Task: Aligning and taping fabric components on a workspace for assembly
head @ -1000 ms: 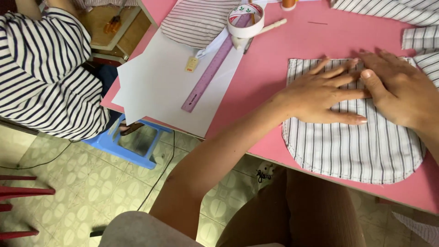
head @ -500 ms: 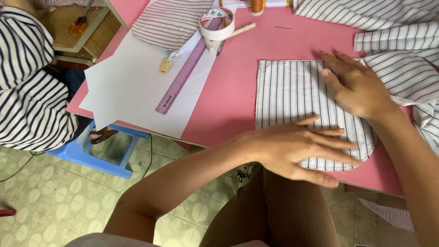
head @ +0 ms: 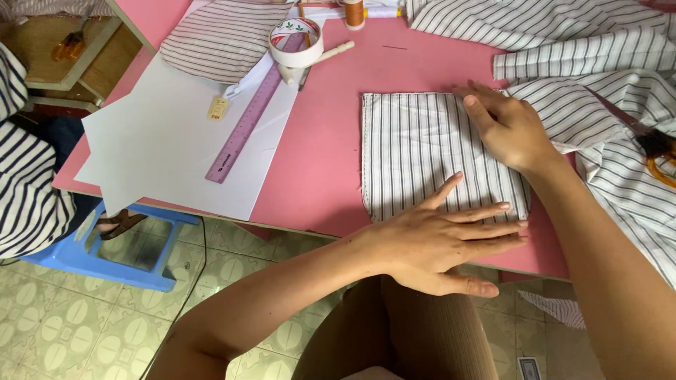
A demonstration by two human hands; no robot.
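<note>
Both hands slid outward across one striped fabric piece [head: 415, 151].

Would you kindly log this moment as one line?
left hand: flat on striped fabric piece | right hand: flat on its upper right | surface: pink table

White, dark-striped fabric piece [head: 422, 151] on a pink table [head: 331, 141], beside a purple ruler [head: 246, 123] and white paper [head: 162, 148].

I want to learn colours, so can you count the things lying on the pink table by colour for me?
Striped cloth pieces: 3 (under both hands, at the top, the pile on the right)
White: 2 (paper sheet, tape roll)
Purple: 1 (ruler)
Orange: 1 (thread spool)
Total: 7
</note>
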